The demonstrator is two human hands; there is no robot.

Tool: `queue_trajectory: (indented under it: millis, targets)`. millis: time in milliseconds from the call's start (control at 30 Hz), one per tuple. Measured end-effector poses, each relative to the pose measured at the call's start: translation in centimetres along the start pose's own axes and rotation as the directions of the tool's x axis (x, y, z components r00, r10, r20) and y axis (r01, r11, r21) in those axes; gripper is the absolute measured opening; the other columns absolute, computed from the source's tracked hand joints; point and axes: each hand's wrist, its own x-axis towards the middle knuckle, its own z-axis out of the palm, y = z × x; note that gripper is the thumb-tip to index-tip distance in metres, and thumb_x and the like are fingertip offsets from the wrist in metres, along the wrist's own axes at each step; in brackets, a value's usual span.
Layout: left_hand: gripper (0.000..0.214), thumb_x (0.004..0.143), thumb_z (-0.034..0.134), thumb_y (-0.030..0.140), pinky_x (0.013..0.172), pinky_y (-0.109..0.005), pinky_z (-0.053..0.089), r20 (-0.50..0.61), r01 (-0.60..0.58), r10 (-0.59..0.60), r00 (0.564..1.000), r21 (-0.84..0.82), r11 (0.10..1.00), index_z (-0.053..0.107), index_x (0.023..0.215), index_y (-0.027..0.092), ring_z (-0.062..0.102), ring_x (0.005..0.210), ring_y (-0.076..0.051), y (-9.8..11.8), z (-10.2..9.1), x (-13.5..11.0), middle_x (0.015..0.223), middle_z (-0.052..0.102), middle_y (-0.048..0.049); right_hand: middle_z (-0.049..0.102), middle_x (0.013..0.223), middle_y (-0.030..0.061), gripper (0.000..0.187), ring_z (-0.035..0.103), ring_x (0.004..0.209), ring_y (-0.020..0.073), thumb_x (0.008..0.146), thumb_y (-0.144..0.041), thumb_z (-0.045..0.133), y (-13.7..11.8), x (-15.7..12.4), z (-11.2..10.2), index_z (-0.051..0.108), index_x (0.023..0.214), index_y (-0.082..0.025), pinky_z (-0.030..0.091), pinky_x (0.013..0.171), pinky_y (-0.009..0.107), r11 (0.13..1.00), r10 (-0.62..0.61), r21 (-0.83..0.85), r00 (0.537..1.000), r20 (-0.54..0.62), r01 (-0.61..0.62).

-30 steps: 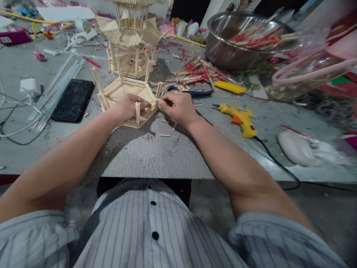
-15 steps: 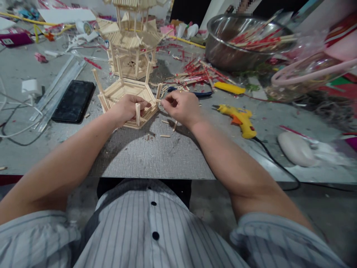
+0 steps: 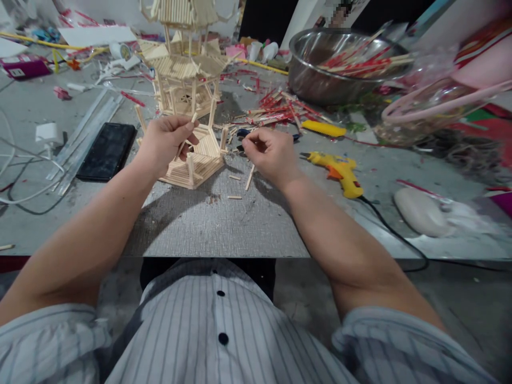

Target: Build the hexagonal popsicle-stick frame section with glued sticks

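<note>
My left hand (image 3: 167,141) is closed in a pinch on a thin wooden stick (image 3: 194,118), held slanted above the hexagonal stick base (image 3: 208,165). That base has short upright posts at its corners and lies flat on the table; my left hand hides part of its left side. To the right of the base, my right hand (image 3: 274,154) has thumb and fingertips pressed together, and I cannot make out what is between them. Below it lie a longer loose stick (image 3: 250,177) and short cut pieces (image 3: 234,198). Dark-handled pliers (image 3: 296,137) are partly hidden behind my right hand.
A tiered stick pagoda (image 3: 184,66) stands behind the base. To the right are a yellow glue gun (image 3: 338,172) with its cord, a yellow cutter (image 3: 324,128) and a steel bowl (image 3: 320,88) of wrapped sticks. A black phone (image 3: 107,152) lies at left.
My left hand has risen from the base and now holds a stick up. My right hand has moved slightly right, away from the corner post. The view has shifted a little.
</note>
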Motion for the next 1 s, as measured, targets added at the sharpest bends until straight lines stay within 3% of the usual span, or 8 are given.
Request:
queue_trajectory:
  millis: [167,333,500,633,700,833,1000]
  targets:
    - [0.009,0.09,0.054,0.022,0.055,-0.023,0.032,-0.008,-0.102,0.103,0.995,0.057,0.993,0.06,0.096,0.019,0.041,0.052,-0.005,-0.1,0.0,-0.1,0.066,0.061,0.0041,0.061,0.066,0.0036,0.032,0.053,0.058,0.0144,0.086,-0.05,0.049,-0.2,0.0,0.1,0.058,0.073,-0.022,0.043,0.059,0.032,0.993,0.005,0.116,1.0,0.025,-0.008]
    - [0.017,0.086,0.06,0.021,0.057,-0.023,0.031,-0.083,-0.268,0.287,0.954,0.182,0.946,0.056,0.103,0.022,0.047,0.061,-0.007,0.9,0.0,-1.3,0.066,0.06,0.0058,0.061,0.072,0.0024,0.037,0.054,0.058,0.0127,0.084,-0.057,0.051,-0.4,-0.1,0.1,0.06,0.079,-0.022,0.045,0.056,0.03,0.972,0.029,0.232,0.998,0.051,-0.04]
    - [0.004,0.086,0.056,0.021,0.061,-0.024,0.034,0.024,-0.396,0.409,0.912,0.309,0.865,0.057,0.09,0.021,0.053,0.065,-0.009,1.5,0.0,-2.5,0.07,0.059,0.0024,0.062,0.083,0.0016,0.035,0.054,0.058,0.0106,0.085,-0.055,0.052,-0.6,-0.3,0.1,0.062,0.098,-0.024,0.045,0.053,0.027,0.952,0.056,0.295,0.992,0.109,-0.086]
    - [0.007,0.085,0.053,0.016,0.059,-0.025,0.031,0.007,-0.427,0.465,0.885,0.409,0.806,0.059,0.084,0.02,0.046,0.06,-0.009,1.3,0.3,-2.7,0.066,0.051,0.0028,0.064,0.078,0.0021,0.025,0.055,0.059,0.0121,0.084,-0.044,0.057,-0.1,-0.2,0.8,0.062,0.087,-0.02,0.045,0.059,0.029,0.973,0.064,0.21,0.987,0.148,-0.095]
    - [0.009,0.085,0.053,0.016,0.057,-0.027,0.027,-0.018,-0.405,0.464,0.886,0.461,0.79,0.058,0.08,0.02,0.039,0.057,-0.01,1.3,0.4,-2.7,0.06,0.044,0.0038,0.065,0.075,0.0023,0.019,0.055,0.061,0.0132,0.083,-0.039,0.059,0.0,-0.1,1.3,0.062,0.081,-0.02,0.044,0.062,0.03,0.988,0.053,0.138,0.985,0.167,-0.076]
    - [0.017,0.085,0.055,0.017,0.056,-0.029,0.022,-0.04,-0.296,0.374,0.927,0.534,0.792,0.051,0.069,0.021,0.035,0.057,-0.012,1.8,0.6,-2.8,0.054,0.033,0.0037,0.066,0.075,0.0034,0.015,0.054,0.064,0.0146,0.081,-0.033,0.059,-0.4,-0.1,2.1,0.063,0.079,-0.019,0.041,0.063,0.03,0.999,0.036,0.005,0.982,0.188,-0.038]
    - [0.028,0.084,0.054,0.019,0.053,-0.029,0.022,0.034,-0.256,0.271,0.962,0.459,0.851,0.041,0.059,0.023,0.041,0.061,-0.016,1.6,0.5,-2.6,0.051,0.027,0.0016,0.065,0.074,0.0054,0.018,0.054,0.066,0.0161,0.084,-0.033,0.056,-0.8,-0.1,2.7,0.065,0.079,-0.018,0.038,0.064,0.03,0.993,0.071,-0.104,0.982,0.173,-0.054]
